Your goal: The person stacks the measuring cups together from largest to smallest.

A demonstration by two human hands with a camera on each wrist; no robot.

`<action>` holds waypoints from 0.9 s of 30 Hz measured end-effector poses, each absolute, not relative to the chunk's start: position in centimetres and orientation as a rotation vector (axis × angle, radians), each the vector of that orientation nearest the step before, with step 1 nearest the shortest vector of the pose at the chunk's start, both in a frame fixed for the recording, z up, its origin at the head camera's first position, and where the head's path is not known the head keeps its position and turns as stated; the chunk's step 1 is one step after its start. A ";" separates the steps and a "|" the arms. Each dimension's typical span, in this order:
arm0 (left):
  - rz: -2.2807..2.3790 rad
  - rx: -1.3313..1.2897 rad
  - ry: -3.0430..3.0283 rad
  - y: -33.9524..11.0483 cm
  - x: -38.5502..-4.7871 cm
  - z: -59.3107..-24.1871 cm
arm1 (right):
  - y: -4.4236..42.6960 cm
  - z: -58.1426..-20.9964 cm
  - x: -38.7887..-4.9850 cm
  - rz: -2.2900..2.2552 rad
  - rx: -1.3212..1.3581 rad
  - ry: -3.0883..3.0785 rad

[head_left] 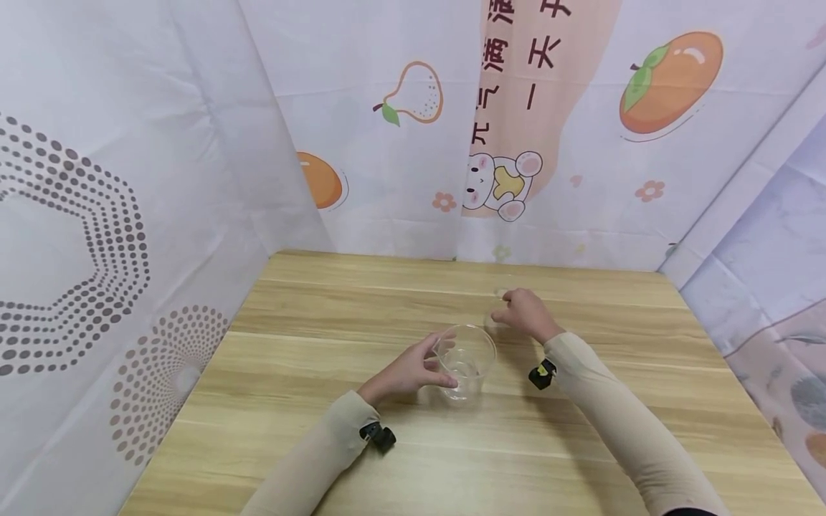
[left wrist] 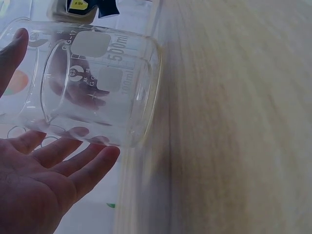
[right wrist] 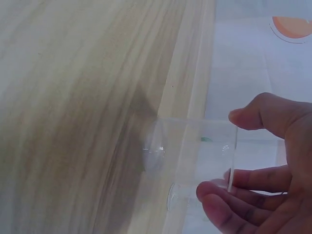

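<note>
My left hand (head_left: 409,369) holds a large clear glass beaker (left wrist: 92,44) marked 500ml, thumb on one side and fingertips on the other. Inside it sits a smaller beaker (left wrist: 109,80) with a 100ml marking, seen through the outer wall. The large beaker stands upright on the table. Farther back and to the right, my right hand (head_left: 525,313) grips a small clear glass vessel (right wrist: 195,146) near its rim, between thumb and curled fingers. Whether that vessel carries markings cannot be told. Another clear rounded thing (right wrist: 171,197) shows just behind it, partly hidden by the fingers.
Both hands are over a wood-grained table (head_left: 310,308). A white printed curtain (head_left: 387,179) hangs along its back edge, with further curtains on the left (head_left: 213,236) and right (head_left: 761,279). Each wrist carries a small black camera.
</note>
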State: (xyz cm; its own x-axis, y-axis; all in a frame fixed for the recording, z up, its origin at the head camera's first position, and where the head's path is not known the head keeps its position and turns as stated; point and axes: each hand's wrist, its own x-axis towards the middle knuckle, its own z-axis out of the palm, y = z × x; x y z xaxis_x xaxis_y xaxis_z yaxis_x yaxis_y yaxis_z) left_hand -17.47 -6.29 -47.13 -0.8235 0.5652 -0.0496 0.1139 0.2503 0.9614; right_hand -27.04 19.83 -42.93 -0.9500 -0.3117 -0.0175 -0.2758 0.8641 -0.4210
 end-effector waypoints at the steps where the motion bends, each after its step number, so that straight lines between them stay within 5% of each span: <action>1: 1.596 0.615 2.142 -6.3 -17.5 -47.1 | 19.9 -43.0 -27.0 -0.649 -0.465 2.958; 27: 1.598 0.588 2.146 -6.2 -17.4 -47.1 | 19.5 -42.3 -26.1 -0.696 -0.553 3.054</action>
